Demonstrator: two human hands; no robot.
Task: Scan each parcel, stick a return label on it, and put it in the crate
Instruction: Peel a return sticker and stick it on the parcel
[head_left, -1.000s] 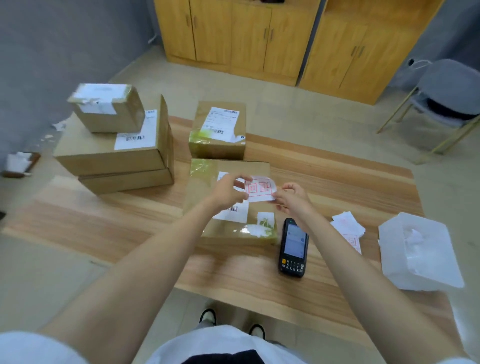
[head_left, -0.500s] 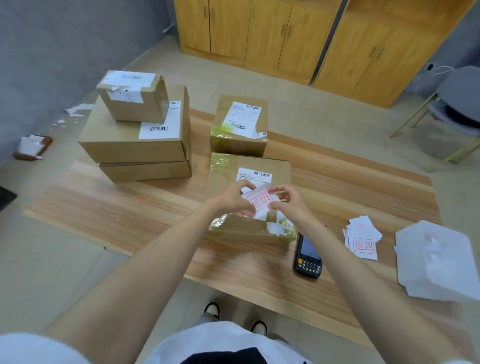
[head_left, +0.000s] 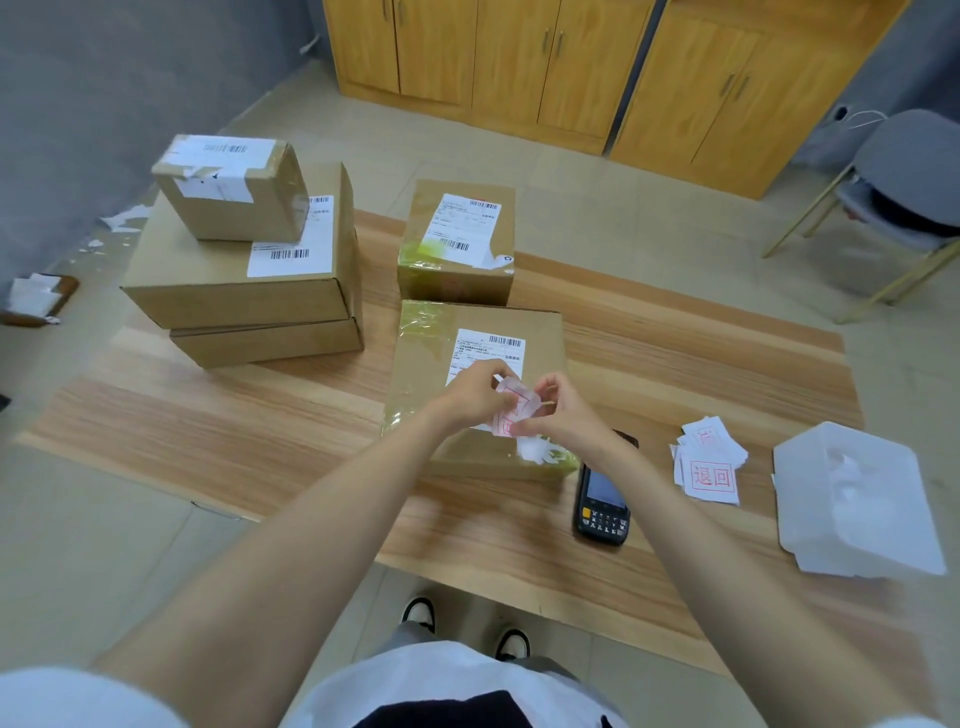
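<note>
Head view: left hand (head_left: 474, 397) and right hand (head_left: 563, 410) both pinch a return label (head_left: 511, 410) over the parcel (head_left: 467, 384) mid-table. Label looks thin, limp, likely sticky; best held by its edges.

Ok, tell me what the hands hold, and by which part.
Both hands pinch one small white paper label with red print: left hand on its left edge, right hand on its right edge.

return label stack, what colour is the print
Red, on the white return label stack; head view.
</note>
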